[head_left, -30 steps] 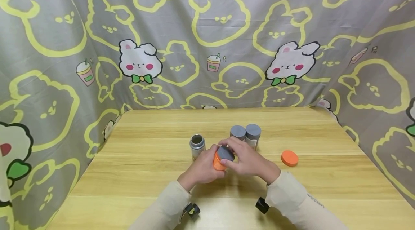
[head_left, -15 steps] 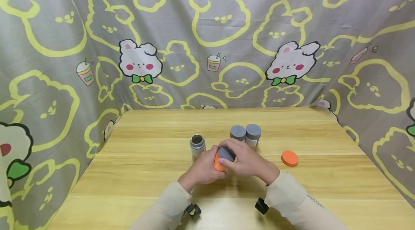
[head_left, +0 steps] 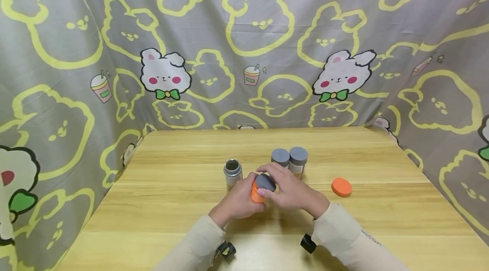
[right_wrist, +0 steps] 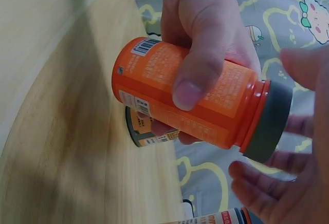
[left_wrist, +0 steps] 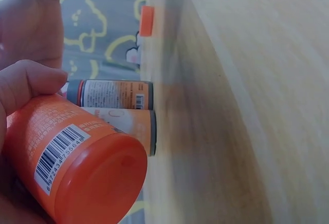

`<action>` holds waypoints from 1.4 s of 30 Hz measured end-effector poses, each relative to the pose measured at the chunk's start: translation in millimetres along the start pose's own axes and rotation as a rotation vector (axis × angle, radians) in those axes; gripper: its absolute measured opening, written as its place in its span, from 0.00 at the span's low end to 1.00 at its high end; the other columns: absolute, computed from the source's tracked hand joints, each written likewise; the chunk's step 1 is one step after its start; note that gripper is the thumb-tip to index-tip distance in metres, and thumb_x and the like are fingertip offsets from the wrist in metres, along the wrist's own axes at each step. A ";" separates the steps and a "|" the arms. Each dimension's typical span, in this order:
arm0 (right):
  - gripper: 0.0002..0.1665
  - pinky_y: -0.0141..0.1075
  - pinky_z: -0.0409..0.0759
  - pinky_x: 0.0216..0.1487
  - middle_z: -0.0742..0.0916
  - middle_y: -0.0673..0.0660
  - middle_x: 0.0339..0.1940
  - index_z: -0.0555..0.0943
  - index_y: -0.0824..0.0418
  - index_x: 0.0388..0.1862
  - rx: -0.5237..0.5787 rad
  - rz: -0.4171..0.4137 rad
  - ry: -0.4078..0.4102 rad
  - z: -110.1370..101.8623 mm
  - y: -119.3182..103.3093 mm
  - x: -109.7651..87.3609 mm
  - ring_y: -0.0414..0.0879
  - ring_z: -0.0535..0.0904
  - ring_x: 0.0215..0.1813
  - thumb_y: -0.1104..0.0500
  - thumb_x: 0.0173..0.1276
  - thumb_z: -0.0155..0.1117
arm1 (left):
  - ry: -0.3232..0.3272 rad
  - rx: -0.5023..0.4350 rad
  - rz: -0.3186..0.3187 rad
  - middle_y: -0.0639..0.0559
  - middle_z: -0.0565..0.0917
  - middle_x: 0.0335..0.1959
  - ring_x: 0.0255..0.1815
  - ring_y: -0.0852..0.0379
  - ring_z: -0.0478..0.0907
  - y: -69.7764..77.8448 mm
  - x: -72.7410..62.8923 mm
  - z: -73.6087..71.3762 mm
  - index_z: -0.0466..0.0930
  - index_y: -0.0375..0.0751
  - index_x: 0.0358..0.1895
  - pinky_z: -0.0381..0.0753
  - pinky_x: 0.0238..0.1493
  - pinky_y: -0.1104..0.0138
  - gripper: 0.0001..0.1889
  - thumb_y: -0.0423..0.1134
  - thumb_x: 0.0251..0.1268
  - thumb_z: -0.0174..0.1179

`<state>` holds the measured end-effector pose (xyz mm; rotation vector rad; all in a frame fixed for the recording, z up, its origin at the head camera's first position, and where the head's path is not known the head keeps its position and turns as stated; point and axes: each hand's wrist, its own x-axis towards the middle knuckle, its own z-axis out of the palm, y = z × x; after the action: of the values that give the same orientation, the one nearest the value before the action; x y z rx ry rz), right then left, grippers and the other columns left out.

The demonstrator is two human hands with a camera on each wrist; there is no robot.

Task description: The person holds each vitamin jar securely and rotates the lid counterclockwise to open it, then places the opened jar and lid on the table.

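My left hand (head_left: 238,198) grips an orange bottle (left_wrist: 61,152) round its body, tilted above the table. A dark grey cap (head_left: 265,182) sits on the bottle's mouth. Over that cap my right hand (head_left: 286,186) curls, fingers on the far side and thumb on the near side; the right wrist view shows the thumb and some fingertips slightly off the cap (right_wrist: 270,124). Left of the hands stands an uncapped grey bottle (head_left: 232,172), its lower part hidden by my left hand. A loose orange cap (head_left: 341,187) lies flat on the right.
Two grey-capped bottles, a left one (head_left: 280,156) and a right one (head_left: 298,157), stand side by side behind my right hand. The wooden table (head_left: 183,156) ends at a patterned curtain (head_left: 214,29). Black wrist gear (head_left: 228,249) hangs under the sleeves.
The right fingers and thumb have shifted slightly round the grey cap. The orange bottle stays in my left hand at nearly the same spot.
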<state>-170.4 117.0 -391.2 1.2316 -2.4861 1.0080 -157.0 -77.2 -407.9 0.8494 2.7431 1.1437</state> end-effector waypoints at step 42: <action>0.26 0.40 0.78 0.45 0.81 0.56 0.52 0.74 0.63 0.58 -0.015 0.052 0.016 -0.5 -3.3 -0.3 0.46 0.77 0.48 0.50 0.66 0.63 | -0.021 -0.003 -0.016 0.55 0.77 0.37 0.32 0.62 0.74 -2.2 1.6 -1.0 0.69 0.38 0.54 0.77 0.34 0.70 0.32 0.38 0.43 0.73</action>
<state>-167.8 116.1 -389.3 1.1553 -2.5209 1.0063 -159.6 -78.3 -408.4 0.8331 2.7257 1.1291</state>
